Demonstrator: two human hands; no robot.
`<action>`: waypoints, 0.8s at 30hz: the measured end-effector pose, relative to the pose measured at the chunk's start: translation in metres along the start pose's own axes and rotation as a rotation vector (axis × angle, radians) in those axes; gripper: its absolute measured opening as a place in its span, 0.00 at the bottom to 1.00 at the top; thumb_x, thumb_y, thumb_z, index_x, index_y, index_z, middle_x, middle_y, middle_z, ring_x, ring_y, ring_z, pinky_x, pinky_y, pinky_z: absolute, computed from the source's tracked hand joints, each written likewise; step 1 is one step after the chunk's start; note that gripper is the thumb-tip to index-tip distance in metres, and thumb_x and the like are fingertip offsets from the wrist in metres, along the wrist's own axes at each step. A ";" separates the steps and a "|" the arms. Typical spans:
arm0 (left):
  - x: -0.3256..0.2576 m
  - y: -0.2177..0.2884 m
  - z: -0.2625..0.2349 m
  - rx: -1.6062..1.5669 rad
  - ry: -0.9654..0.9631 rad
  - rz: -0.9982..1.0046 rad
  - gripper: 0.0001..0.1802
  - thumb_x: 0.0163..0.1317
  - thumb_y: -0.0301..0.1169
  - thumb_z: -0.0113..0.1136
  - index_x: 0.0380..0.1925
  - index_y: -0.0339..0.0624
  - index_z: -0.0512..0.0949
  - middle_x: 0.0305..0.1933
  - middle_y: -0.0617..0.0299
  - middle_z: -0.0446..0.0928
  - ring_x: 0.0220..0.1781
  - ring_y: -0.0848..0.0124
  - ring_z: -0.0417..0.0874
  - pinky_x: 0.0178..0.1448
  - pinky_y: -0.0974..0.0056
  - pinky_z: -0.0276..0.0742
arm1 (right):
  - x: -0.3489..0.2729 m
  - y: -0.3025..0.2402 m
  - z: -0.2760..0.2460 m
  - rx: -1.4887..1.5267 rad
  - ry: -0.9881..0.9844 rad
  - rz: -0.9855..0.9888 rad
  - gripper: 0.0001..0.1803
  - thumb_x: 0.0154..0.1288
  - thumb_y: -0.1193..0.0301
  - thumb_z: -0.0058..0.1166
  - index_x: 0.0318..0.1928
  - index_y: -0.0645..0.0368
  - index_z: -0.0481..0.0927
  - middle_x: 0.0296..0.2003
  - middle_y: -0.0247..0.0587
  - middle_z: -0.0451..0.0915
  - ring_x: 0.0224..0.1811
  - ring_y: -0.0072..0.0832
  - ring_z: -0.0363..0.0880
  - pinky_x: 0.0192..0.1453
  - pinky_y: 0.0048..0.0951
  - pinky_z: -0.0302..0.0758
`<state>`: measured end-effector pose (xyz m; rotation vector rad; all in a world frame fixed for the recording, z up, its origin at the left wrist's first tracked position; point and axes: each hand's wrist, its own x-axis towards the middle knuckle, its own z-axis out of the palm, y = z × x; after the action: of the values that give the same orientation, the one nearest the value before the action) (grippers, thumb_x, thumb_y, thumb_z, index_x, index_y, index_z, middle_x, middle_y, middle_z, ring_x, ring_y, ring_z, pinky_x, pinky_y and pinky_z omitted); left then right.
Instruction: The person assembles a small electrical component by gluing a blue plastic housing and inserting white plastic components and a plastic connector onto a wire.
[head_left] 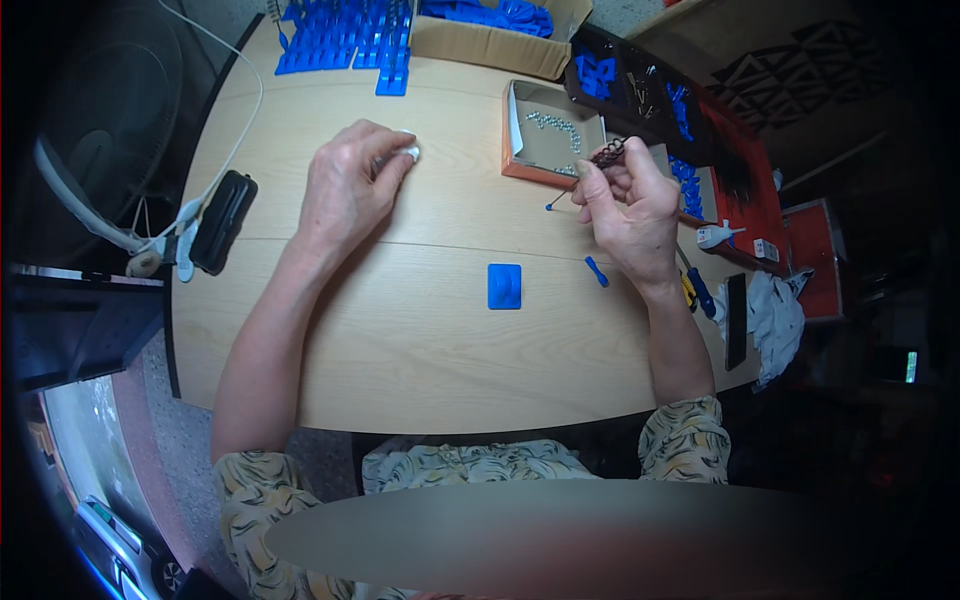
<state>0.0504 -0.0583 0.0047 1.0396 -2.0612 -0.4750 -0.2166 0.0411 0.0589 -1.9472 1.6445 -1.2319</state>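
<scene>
My left hand (350, 185) is above the table's left half, thumb and fingers pinching a small white piece (411, 152) whose kind I cannot make out. Over on the right, my right hand (636, 215) is closed around a dark coiled spring (608, 153), which sticks up past the fingers. A thin rod with a blue tip (550, 207) pokes out on the left of that hand; its other end is hidden. Below and between the hands lies a blue square plate (505, 287) with a raised middle. A small blue narrow-waisted piece (597, 271) rests near my right wrist.
An orange-sided open box (535, 172) with shiny beads stands beside my right hand. Behind are a cardboard box (490, 48) of blue parts, blue stands (335, 40) and a dark tray (640, 85). A white bottle (714, 236), screwdriver (700, 293), phone (736, 320) and black case (222, 222) edge the table.
</scene>
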 end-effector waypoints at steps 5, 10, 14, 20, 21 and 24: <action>0.000 -0.010 -0.005 -0.100 -0.084 -0.154 0.09 0.61 0.29 0.67 0.41 0.41 0.86 0.39 0.61 0.83 0.37 0.74 0.82 0.41 0.69 0.78 | 0.001 -0.002 0.005 0.104 0.030 0.021 0.06 0.67 0.81 0.56 0.35 0.65 0.71 0.24 0.38 0.81 0.27 0.18 0.83 0.26 0.19 0.79; -0.001 -0.008 -0.004 -0.113 -0.101 -0.176 0.08 0.62 0.29 0.67 0.40 0.41 0.87 0.39 0.62 0.83 0.36 0.75 0.82 0.40 0.69 0.79 | 0.003 -0.001 -0.002 0.147 -0.018 0.078 0.06 0.68 0.81 0.55 0.34 0.66 0.71 0.24 0.38 0.80 0.26 0.17 0.82 0.25 0.17 0.79; -0.002 -0.007 -0.003 -0.116 -0.098 -0.177 0.08 0.63 0.30 0.66 0.40 0.42 0.86 0.40 0.62 0.83 0.36 0.74 0.82 0.39 0.69 0.78 | 0.004 0.000 -0.004 0.170 -0.006 0.066 0.07 0.68 0.81 0.55 0.34 0.66 0.71 0.24 0.38 0.80 0.24 0.16 0.81 0.25 0.16 0.78; -0.001 -0.007 -0.001 -0.086 -0.107 -0.170 0.08 0.63 0.30 0.66 0.40 0.42 0.86 0.40 0.63 0.82 0.37 0.74 0.82 0.39 0.69 0.79 | 0.005 0.002 -0.005 0.175 -0.011 0.079 0.06 0.68 0.81 0.54 0.34 0.66 0.71 0.24 0.39 0.80 0.24 0.16 0.81 0.25 0.16 0.77; -0.001 -0.008 0.000 -0.086 -0.109 -0.171 0.08 0.63 0.30 0.66 0.40 0.42 0.86 0.40 0.63 0.82 0.37 0.74 0.82 0.39 0.69 0.79 | 0.005 0.003 -0.005 0.171 -0.009 0.075 0.05 0.68 0.81 0.54 0.35 0.66 0.71 0.24 0.39 0.80 0.24 0.17 0.81 0.25 0.16 0.77; -0.001 -0.009 -0.001 -0.085 -0.097 -0.152 0.07 0.63 0.30 0.66 0.40 0.42 0.86 0.40 0.62 0.82 0.38 0.74 0.82 0.39 0.69 0.79 | 0.004 0.003 -0.004 0.200 -0.011 0.072 0.05 0.69 0.81 0.54 0.35 0.66 0.72 0.24 0.39 0.81 0.24 0.17 0.81 0.25 0.16 0.77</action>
<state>0.0568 -0.0628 -0.0007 1.1467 -2.0359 -0.6965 -0.2220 0.0374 0.0609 -1.7564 1.5093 -1.3014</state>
